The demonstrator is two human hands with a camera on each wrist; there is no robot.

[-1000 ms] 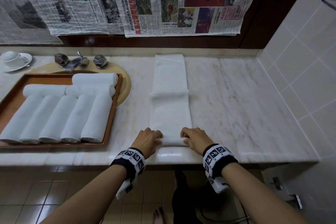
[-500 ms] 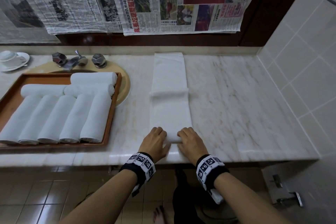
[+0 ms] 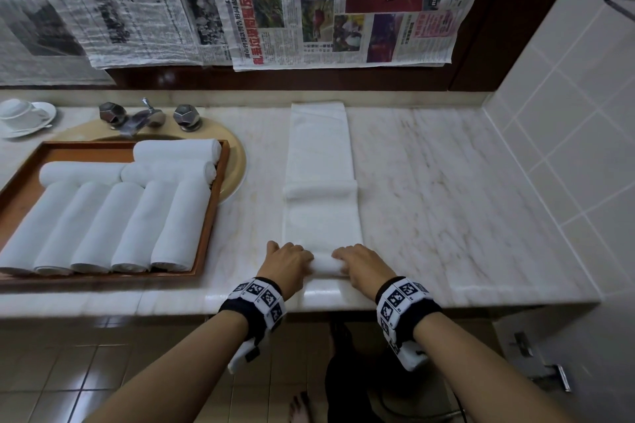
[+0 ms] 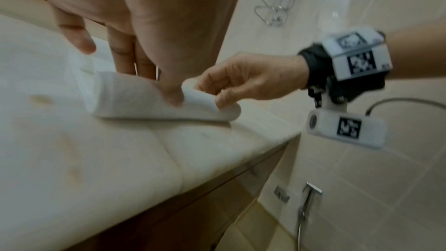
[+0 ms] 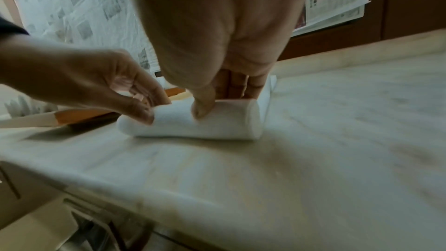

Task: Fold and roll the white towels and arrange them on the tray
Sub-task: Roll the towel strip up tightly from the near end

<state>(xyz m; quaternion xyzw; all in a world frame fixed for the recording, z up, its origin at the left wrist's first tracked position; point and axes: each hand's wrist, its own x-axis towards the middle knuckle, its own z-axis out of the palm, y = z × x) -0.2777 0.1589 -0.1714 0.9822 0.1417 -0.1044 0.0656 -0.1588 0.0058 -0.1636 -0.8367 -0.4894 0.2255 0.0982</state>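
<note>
Rolling step: left hand (image 3: 287, 263) and right hand (image 3: 360, 264) both pinch the towel (image 3: 323, 216) roll's near end; next, roll it evenly away toward the far end.

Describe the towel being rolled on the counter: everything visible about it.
The towel is white, soft terry-looking cloth, folded into a long narrow strip lying flat on the marble counter, right of the tray. A cross fold ridges its middle. Its near end is rolled into a short cylinder, gripped by the left hand and right hand, thumbs behind, fingers over the top.
</note>
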